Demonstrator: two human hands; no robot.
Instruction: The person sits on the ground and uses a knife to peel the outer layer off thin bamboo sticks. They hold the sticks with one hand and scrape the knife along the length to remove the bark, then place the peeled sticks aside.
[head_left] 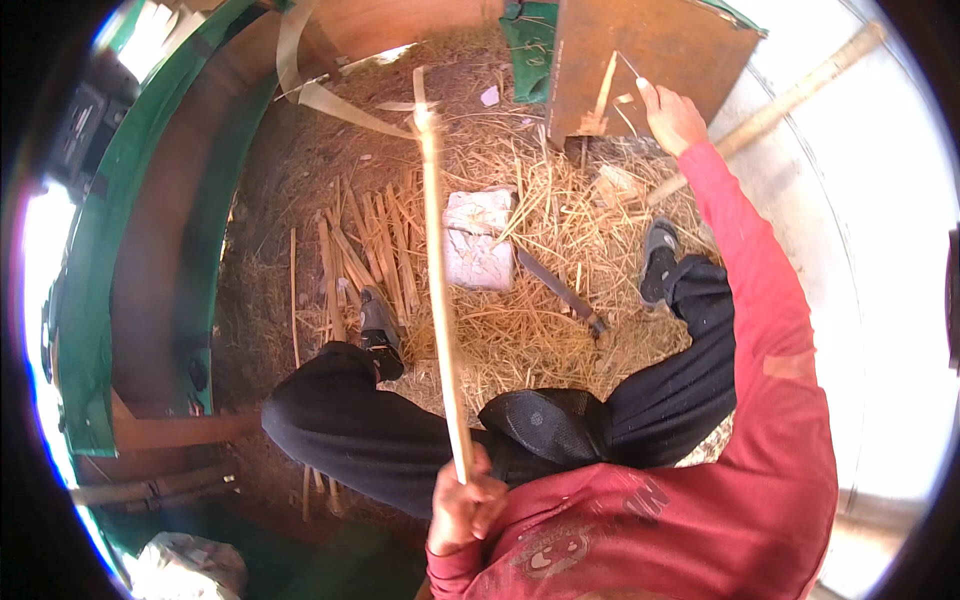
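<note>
My left hand (468,503) grips the lower end of a long pale wooden stick (440,260), which stands up in front of me. Near its top the stick has a rough knot, and a thin peeled strip (345,108) curls away to the left there. My right arm reaches far forward to the upper right. The fingers of my right hand (672,115) are closed on what looks like a thin-bladed knife (630,68) with a pale handle, before a brown board (665,50). A machete (555,283) with a dark blade lies on the straw between my feet.
A white wrapped block (480,262) lies between my shoes. Split wood pieces (385,240) are piled left of it, amid straw and shavings. A pole (790,95) leans at the right along a white sheet. A green-edged wooden frame (160,220) stands at the left.
</note>
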